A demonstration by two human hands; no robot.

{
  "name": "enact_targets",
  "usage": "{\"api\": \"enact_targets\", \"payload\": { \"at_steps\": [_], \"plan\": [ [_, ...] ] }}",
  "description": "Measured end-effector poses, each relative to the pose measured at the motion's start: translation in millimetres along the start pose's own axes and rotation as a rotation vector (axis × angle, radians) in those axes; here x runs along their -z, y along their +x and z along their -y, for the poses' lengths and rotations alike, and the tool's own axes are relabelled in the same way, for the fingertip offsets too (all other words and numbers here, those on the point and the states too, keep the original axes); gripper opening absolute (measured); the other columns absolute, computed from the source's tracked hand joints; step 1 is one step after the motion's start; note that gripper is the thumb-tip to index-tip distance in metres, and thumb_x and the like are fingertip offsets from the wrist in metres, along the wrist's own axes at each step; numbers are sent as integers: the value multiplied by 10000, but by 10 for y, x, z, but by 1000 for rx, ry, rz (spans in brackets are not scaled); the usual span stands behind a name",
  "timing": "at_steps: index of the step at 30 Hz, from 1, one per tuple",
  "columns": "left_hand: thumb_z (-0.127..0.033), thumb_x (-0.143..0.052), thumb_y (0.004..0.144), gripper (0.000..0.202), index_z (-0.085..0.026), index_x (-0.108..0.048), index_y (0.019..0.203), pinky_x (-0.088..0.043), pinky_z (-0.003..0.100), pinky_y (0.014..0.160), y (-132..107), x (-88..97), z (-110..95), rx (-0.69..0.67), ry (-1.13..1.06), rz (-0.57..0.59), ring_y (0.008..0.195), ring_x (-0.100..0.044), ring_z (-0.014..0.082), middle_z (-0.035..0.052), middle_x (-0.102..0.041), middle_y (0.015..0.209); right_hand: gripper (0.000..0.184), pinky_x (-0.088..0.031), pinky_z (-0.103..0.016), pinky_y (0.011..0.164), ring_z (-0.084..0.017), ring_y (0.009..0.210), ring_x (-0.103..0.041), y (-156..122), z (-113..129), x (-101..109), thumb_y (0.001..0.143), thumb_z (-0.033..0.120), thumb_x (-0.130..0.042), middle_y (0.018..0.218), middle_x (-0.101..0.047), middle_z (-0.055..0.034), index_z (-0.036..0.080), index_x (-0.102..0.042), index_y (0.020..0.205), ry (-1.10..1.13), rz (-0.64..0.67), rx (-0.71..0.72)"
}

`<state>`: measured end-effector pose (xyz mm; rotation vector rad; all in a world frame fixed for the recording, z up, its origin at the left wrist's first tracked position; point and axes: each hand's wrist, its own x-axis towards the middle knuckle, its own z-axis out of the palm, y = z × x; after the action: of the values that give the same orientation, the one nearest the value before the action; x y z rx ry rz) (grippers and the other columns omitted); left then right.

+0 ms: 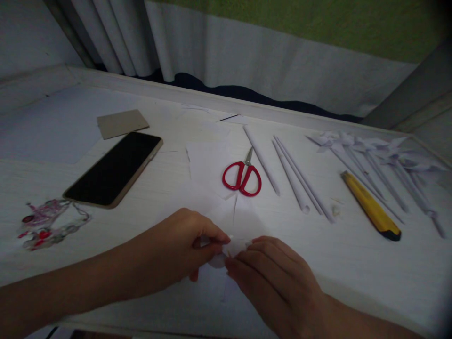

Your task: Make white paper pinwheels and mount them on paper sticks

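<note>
A small piece of white paper (237, 246) is held low above the white table, between my two hands. My left hand (189, 245) pinches its left side with thumb and index finger. On the right side, the fingers of my right hand (278, 273) are closed on the same paper. A tiny yellowish sliver shows at the right fingertips; what it is I cannot make out. Just beyond the hands, red-handled scissors (242, 178) lie on white paper sheets (208, 165), blades pointing away.
Rolled paper sticks (261, 160) lie right of the scissors. Further right are a yellow box cutter (370, 205) and several paper pinwheels (367, 146) on sticks. At left lie a phone (115, 169) with a beaded strap (52, 223) and a grey-brown card (123, 123). A curtain (282, 61) hangs behind.
</note>
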<state>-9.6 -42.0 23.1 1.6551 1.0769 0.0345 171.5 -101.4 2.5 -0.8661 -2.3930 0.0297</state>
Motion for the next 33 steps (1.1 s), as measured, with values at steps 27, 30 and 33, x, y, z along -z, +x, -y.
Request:
{"api": "enact_targets", "payload": {
  "at_steps": [27, 30, 33],
  "plan": [
    [-253, -536, 707, 146, -184, -611, 812, -373, 93, 327, 28, 184, -122, 137, -198, 181, 374, -452, 52, -53, -512, 466, 210, -539, -291, 704, -236, 853, -609, -11, -25, 111, 786, 94, -434, 848, -668, -90, 79, -628, 863, -186, 69, 265],
    [-240, -555, 689, 132, -180, -601, 797, -380, 98, 326, 53, 168, -105, 104, -263, 188, 423, -493, 61, -43, -546, 555, 214, -536, -286, 701, -232, 870, -602, -26, -31, 137, 796, 97, -425, 863, -663, -91, 78, -623, 875, -206, 71, 312],
    [-246, -580, 673, 205, -185, -581, 869, -392, 107, 334, 55, 151, -92, 88, -348, 158, 463, -524, 68, -30, -585, 667, 228, -525, -294, 725, -241, 898, -586, -23, -29, 175, 799, 94, -411, 893, -653, -99, 75, -616, 898, -212, 76, 338]
  ]
}}
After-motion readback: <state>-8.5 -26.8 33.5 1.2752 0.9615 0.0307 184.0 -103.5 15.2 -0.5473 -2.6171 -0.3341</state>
